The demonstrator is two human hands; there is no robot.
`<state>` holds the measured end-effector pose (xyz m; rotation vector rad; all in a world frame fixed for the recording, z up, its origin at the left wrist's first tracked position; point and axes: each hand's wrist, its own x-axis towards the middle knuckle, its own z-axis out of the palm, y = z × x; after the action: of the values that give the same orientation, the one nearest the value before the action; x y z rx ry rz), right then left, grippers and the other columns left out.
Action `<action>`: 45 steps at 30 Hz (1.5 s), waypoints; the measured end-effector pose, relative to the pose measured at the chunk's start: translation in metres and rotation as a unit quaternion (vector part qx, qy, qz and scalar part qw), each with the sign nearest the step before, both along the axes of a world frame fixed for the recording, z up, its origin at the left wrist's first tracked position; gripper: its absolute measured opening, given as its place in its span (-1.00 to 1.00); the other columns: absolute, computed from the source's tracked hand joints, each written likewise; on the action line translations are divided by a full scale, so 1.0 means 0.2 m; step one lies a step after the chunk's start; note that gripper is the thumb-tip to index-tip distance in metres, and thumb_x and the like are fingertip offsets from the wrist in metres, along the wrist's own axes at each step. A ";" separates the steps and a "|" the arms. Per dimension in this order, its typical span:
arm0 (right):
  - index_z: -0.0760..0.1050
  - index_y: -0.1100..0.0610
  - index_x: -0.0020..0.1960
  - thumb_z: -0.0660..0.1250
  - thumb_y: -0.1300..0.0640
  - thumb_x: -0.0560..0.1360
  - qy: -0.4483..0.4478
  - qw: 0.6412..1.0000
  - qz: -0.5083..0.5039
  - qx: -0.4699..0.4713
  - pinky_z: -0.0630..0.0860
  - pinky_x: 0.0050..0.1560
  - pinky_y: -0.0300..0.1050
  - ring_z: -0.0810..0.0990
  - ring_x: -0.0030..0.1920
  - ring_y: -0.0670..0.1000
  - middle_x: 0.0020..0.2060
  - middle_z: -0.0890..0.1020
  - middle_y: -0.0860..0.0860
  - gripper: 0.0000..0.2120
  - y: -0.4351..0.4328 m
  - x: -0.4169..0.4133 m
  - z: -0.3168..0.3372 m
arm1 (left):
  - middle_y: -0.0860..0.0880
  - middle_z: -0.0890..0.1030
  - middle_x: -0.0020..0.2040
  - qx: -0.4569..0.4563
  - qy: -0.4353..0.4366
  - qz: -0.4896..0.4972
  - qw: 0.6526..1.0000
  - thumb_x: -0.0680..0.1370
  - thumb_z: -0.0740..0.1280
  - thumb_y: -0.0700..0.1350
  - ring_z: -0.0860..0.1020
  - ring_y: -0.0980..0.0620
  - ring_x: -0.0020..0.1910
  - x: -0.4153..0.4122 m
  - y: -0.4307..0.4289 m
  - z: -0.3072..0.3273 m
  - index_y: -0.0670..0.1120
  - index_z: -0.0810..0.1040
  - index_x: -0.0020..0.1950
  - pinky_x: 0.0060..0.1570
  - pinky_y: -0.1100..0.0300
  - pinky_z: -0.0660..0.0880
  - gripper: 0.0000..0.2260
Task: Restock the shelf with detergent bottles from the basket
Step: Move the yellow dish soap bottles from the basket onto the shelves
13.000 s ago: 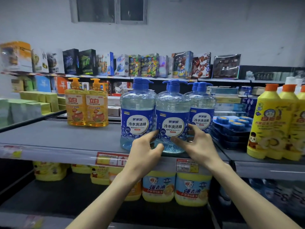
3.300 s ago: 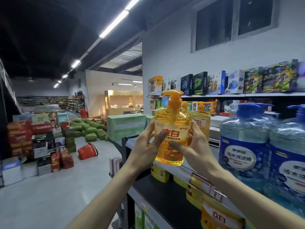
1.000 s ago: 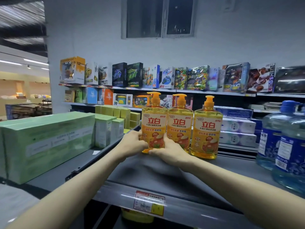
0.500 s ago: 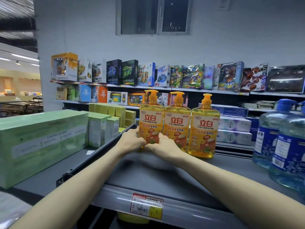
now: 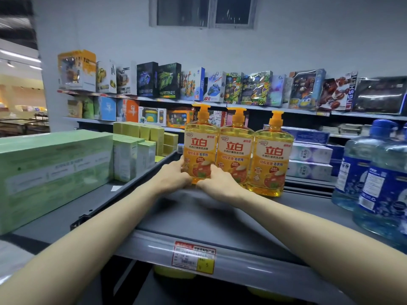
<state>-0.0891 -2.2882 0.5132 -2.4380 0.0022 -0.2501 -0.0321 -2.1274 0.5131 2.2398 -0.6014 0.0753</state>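
Hands are clasping one bottle between them: the left hand [image 5: 174, 175] is curling round the lower left side of the leftmost yellow detergent bottle [image 5: 199, 148], and the right hand [image 5: 218, 183] is gripping its lower right side. The two hands are sitting close together, nearly touching in front of the bottle's base. That bottle is standing upright toward the back of the grey shelf [image 5: 193, 219], its foot hidden behind the fingers. Just to its right the middle yellow bottle [image 5: 235, 150] is touching it, and a third yellow bottle [image 5: 272, 155] is pressing against that one, all three labels facing forward. Farther right on the same shelf, large clear bottles with blue caps [image 5: 357, 168] are standing apart from the yellow row. To the left, pale green boxes [image 5: 52, 172] are lying on the neighbouring shelf. A red and yellow price tag [image 5: 193, 257] is sitting on the shelf's front rail, and toy boxes [image 5: 191, 84] are lining the top shelf behind.
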 end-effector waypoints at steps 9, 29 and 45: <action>0.52 0.03 0.24 0.23 -0.14 0.52 0.055 0.985 -0.016 -0.163 0.61 0.19 0.13 0.62 0.07 0.13 0.14 0.64 0.07 -0.61 -0.13 -0.19 0.02 | -0.09 0.60 0.41 0.225 -0.021 0.014 0.974 0.62 0.30 -0.01 0.54 -0.14 0.36 -0.22 -0.08 0.05 -0.03 0.58 0.45 0.39 0.01 0.48 -0.60; 0.44 0.00 0.51 0.19 -0.17 0.65 -0.076 0.960 -0.079 -0.256 0.50 0.31 0.12 0.52 0.41 0.10 0.42 0.58 0.01 -0.51 -1.01 -1.84 0.09 | -0.06 0.65 0.20 0.293 -0.247 0.053 0.922 0.64 0.21 0.04 0.62 -0.13 0.14 -1.79 -1.02 0.14 0.00 0.57 0.34 0.06 -0.02 0.59 -0.68; 0.36 -0.01 0.57 0.14 -0.19 0.71 0.087 0.933 -0.285 -0.203 0.41 0.37 0.04 0.47 0.42 0.08 0.42 0.53 -0.03 -0.50 -1.99 -3.21 -0.66 | 0.01 0.62 0.26 0.306 -0.191 -0.189 0.913 0.67 0.18 0.07 0.60 -0.12 0.22 -2.87 -2.19 -0.67 0.06 0.48 0.45 0.00 0.03 0.51 -0.63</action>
<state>-0.7320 -2.6861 0.3820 -2.8109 0.8208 -0.3103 -0.6059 -2.5660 0.3786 2.6739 -1.4258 0.1452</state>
